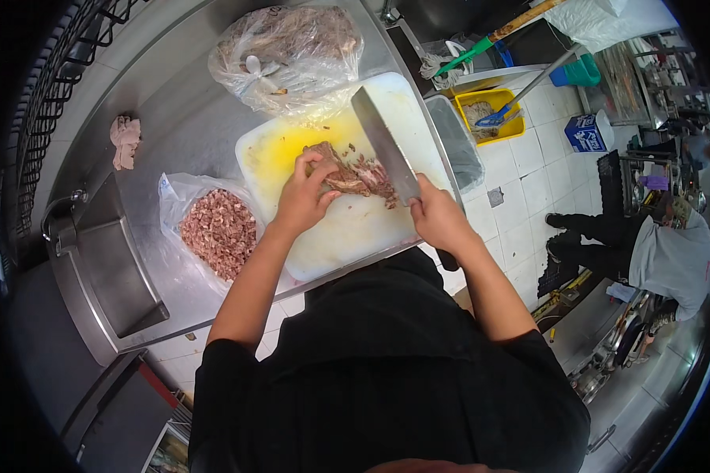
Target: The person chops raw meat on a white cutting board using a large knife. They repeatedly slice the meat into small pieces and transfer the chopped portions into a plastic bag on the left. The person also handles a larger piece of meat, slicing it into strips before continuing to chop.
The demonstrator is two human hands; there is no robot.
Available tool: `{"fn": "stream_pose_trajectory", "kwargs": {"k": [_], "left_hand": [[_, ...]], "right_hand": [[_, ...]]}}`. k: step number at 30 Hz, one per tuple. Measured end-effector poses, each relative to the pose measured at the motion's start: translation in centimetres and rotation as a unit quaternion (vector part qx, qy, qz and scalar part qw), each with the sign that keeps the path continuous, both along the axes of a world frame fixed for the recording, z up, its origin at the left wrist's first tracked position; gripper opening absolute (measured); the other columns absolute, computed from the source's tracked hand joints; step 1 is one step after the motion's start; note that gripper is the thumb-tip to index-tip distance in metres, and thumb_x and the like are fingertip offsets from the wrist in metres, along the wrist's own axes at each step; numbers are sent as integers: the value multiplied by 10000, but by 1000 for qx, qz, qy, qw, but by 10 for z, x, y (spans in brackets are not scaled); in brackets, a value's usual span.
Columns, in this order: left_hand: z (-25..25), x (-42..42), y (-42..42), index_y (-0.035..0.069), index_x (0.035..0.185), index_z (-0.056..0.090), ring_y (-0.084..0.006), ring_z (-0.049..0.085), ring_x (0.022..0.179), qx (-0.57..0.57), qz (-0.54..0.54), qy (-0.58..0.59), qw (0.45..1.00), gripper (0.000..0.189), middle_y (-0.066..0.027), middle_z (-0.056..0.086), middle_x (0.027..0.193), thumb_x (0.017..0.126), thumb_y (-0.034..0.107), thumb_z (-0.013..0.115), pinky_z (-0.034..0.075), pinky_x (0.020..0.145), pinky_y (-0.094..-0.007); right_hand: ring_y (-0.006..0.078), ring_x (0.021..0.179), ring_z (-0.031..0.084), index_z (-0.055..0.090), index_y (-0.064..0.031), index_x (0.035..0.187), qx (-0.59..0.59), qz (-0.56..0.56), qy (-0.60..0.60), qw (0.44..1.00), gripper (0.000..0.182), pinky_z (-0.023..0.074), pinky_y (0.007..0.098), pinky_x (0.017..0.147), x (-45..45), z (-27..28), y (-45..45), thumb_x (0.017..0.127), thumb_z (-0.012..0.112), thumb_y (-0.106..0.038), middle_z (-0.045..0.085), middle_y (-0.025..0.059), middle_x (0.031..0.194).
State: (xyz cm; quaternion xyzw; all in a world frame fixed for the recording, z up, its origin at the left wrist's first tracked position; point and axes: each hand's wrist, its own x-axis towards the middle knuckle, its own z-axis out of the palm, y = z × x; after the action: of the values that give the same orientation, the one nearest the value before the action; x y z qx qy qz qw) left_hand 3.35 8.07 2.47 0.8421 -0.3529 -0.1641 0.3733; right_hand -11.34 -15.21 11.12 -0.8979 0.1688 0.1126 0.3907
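A piece of brown cooked meat lies on a white plastic cutting board, its right end cut into slices and bits. My left hand rests on the meat's left part, fingers curled over it and thumb at its lower edge. In my right hand is the dark handle of a cleaver, its broad blade slanting up and left beside the cut end. Left of the board sits an open clear plastic bag filled with diced meat. A larger plastic bag of meat lies beyond the board, overlapping its far edge.
The steel counter holds a crumpled pink cloth or paper and a small sink at left. Right of the counter stand a lined bin and a yellow mop bucket. A co-worker stands at a cooking line, far right.
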Motion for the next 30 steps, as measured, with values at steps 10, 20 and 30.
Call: {"fn": "stream_pose_trajectory", "kwargs": {"k": [10, 20, 30], "left_hand": [[-8, 4, -12, 163, 1105, 676, -337, 614, 1012, 42, -39, -86, 995, 314, -100, 486, 1228, 822, 246, 784, 512, 874, -471], [-13, 4, -12, 146, 1087, 675, -321, 558, 1130, 31, -44, -77, 996, 302, -97, 479, 1220, 809, 193, 782, 481, 914, -464], [-13, 3, -13, 148, 1122, 672, -320, 582, 1080, 42, -45, -31, 998, 328, -92, 496, 1206, 812, 166, 775, 473, 925, -468]], "right_hand": [[508, 819, 664, 473, 45, 1113, -73, 73, 139, 985, 263, 525, 577, 748, -27, 45, 41, 857, 501, -5, 667, 328, 817], [516, 803, 653, 441, 43, 1076, -57, 82, 164, 981, 214, 512, 591, 723, -21, 29, 49, 870, 477, -6, 651, 341, 803], [508, 838, 678, 446, 48, 1140, -51, 47, 148, 987, 277, 531, 585, 775, 17, -26, 60, 878, 483, -33, 674, 336, 853]]}}
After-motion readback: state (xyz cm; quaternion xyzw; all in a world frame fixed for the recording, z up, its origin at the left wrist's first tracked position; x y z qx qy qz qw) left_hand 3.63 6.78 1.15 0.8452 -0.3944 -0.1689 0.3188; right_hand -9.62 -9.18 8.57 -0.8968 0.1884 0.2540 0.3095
